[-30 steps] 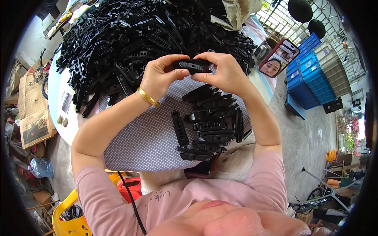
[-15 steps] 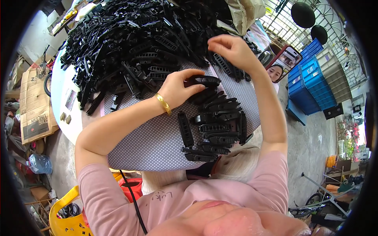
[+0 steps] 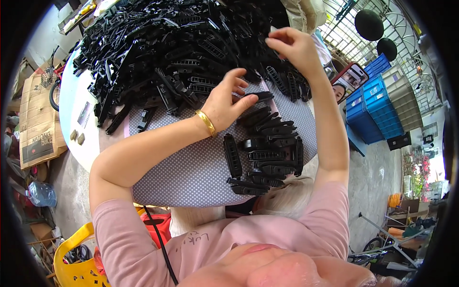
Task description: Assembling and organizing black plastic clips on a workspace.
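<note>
My left hand [image 3: 228, 99], with a gold bracelet on its wrist, has its fingers apart. Its thumb is beside a long black plastic piece [image 3: 262, 96] lying on the dotted tablecloth [image 3: 172, 177]. To the right and farther off, my right hand [image 3: 297, 48] is closed in a pinch over the edge of a big heap of black plastic pieces [image 3: 158, 52]; a small pale bit shows at its fingertips, too small to name. Nearer me, a loose group of similar black pieces [image 3: 265, 155], some with ladder-like slots, lies on the cloth.
A phone [image 3: 351, 79] stands at the table's right edge. Blue crates [image 3: 377, 107] are stacked beyond it on the floor. A pale sack [image 3: 306, 14] sits behind the heap. Two small brown lumps [image 3: 77, 137] lie at the table's left. A yellow chair [image 3: 76, 248] is below left.
My left hand has spread its fingers and let go of the black piece, which now lies on the cloth. My right hand has moved farther away and slightly right over the heap.
</note>
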Motion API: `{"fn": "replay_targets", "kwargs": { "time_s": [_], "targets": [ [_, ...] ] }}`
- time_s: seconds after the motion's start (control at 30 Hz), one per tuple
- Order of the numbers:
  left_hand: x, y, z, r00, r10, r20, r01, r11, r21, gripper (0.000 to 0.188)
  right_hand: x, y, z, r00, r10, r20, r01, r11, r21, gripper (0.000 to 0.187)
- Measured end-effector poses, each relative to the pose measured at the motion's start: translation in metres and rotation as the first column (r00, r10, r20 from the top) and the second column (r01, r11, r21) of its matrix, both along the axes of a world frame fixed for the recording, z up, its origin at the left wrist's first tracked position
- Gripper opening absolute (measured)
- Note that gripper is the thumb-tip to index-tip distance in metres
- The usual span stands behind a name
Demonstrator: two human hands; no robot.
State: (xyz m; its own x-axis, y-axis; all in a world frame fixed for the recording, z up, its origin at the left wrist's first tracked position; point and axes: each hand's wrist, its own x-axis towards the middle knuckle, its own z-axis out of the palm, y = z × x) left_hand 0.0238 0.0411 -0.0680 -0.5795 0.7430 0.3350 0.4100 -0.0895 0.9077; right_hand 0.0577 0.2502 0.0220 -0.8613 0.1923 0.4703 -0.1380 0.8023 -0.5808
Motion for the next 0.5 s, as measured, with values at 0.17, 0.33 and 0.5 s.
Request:
{"fn": "replay_targets", "kwargs": {
  "time_s": [0.17,0.33,0.5],
  "targets": [
    [-0.001,0.0,0.008,0.937,0.17,-0.304,-0.14,0.983,0.117,0.044,0.046,-0.06,-0.001,0.981,0.148,0.122,-0.139,0.987,-0.082,0.021],
    [-0.004,0.001,0.001,0.979,0.088,-0.184,-0.075,0.994,0.077,0.028,0.027,-0.047,0.008,0.924,0.295,0.245,-0.221,0.932,-0.288,0.023],
    [-0.003,0.005,0.011,0.998,0.003,-0.069,-0.013,0.99,-0.144,0.034,-0.054,0.072,-0.026,0.985,-0.162,-0.059,0.172,0.944,0.28,0.026]
  ]
}}
